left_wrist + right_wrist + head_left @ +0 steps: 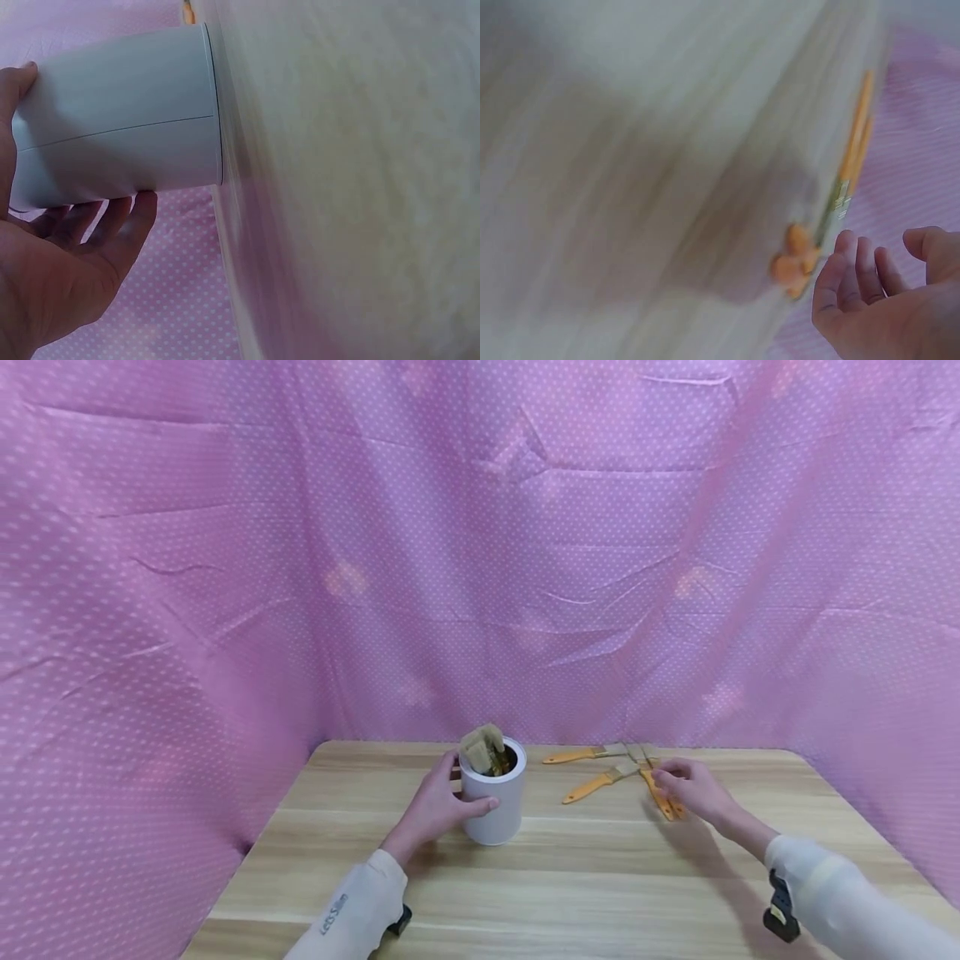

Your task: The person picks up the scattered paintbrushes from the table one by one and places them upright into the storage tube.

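Can (492, 817), left sleeve (362, 900) ("Let's Slim")

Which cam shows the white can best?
Head. It shows the white can from rim to base, with the open top and brush heads sticking out; the left hand covers part of its side. Left wrist: closer, but only side wall and base edge, opening out of sight. Right wrist: none of it.

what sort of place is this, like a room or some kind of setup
Probably a makeshift recording booth, though the wider room is hidden: pink dotted fabric hangs behind and on both sides of a wood-grain table, and the person wears black devices at both wrists.
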Tool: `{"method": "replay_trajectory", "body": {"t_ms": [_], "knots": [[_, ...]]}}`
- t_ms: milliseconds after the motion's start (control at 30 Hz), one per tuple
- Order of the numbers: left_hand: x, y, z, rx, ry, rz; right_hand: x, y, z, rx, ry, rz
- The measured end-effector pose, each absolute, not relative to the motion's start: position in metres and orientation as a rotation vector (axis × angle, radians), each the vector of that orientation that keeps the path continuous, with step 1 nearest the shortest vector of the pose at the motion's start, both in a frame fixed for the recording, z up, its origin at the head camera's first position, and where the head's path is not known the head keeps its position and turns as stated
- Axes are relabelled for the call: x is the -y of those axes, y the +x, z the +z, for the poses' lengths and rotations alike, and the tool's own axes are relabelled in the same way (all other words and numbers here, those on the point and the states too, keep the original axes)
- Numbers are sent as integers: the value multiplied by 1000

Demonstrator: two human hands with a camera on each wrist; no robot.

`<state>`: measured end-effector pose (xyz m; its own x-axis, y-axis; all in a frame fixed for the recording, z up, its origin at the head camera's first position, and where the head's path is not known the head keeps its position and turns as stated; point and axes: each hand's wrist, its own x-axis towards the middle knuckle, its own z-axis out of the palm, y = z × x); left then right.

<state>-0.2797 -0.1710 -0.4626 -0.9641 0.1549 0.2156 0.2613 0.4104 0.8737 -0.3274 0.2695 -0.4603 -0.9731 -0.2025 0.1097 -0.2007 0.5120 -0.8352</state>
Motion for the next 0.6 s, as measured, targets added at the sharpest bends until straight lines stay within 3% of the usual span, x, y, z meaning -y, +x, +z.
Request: {"method": "replay_trajectory", "body": {"t_ms": [600], "knots": [[169, -282, -467, 2532, -397, -1626, -292, -348, -485, -3057, -240, -1133]]}}
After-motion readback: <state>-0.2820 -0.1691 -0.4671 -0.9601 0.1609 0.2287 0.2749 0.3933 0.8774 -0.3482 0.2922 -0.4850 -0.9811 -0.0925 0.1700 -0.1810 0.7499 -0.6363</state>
